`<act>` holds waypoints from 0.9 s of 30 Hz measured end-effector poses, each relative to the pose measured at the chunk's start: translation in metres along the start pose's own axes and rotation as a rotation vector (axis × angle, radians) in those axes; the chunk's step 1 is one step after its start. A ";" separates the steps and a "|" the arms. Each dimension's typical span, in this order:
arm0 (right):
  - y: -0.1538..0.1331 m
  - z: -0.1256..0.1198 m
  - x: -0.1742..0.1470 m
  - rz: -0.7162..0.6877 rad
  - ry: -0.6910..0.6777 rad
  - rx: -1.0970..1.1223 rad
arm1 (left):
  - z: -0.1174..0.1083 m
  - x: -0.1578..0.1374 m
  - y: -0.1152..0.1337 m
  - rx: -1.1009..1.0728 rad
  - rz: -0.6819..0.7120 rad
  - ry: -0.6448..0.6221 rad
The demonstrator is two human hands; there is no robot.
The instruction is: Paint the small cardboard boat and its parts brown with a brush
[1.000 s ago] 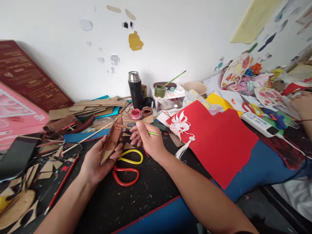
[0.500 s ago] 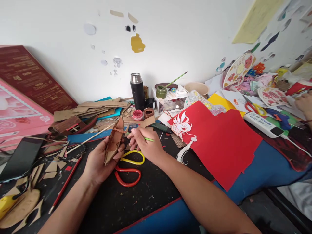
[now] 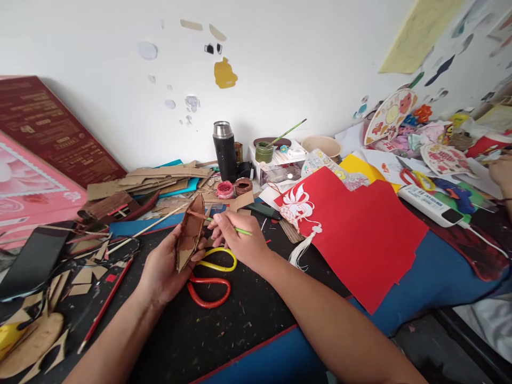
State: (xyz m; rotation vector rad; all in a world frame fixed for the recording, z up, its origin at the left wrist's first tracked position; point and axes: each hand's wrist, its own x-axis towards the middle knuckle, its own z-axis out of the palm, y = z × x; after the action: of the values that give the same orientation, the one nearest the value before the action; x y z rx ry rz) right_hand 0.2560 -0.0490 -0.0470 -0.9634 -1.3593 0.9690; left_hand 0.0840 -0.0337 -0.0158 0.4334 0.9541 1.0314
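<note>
The left hand (image 3: 163,268) cradles a cardboard shell (image 3: 189,238), its hollow apparently angled for the green brush (image 3: 242,231) pinched in the right hand (image 3: 245,242), scissors (image 3: 208,304) just below the grip.

A narrow, boat-shaped cardboard piece (image 3: 190,230) is resting in the left hand (image 3: 165,266), tilting steeply, with one pointed end aiming up toward the wall. Its hollow inner face is showing reddish-brown paint over the upper part, while plain tan cardboard is showing near the lower end. A thin, green-handled paintbrush (image 3: 243,231) is slanting slightly through the right hand (image 3: 250,246), its brown-coated tip pointing left and apparently touching the piece's upper inside.
</note>
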 end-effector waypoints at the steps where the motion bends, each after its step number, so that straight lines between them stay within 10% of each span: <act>1: 0.001 -0.001 0.001 0.000 0.016 -0.006 | 0.000 0.000 0.000 0.005 -0.001 -0.003; 27: 0.006 -0.016 0.013 -0.098 0.215 -0.023 | 0.000 -0.001 -0.005 0.084 0.015 0.059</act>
State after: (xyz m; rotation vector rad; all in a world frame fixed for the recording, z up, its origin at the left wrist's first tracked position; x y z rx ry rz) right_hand 0.2724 -0.0347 -0.0488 -0.9797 -1.2267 0.7549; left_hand 0.0865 -0.0366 -0.0189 0.4825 1.0512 1.0244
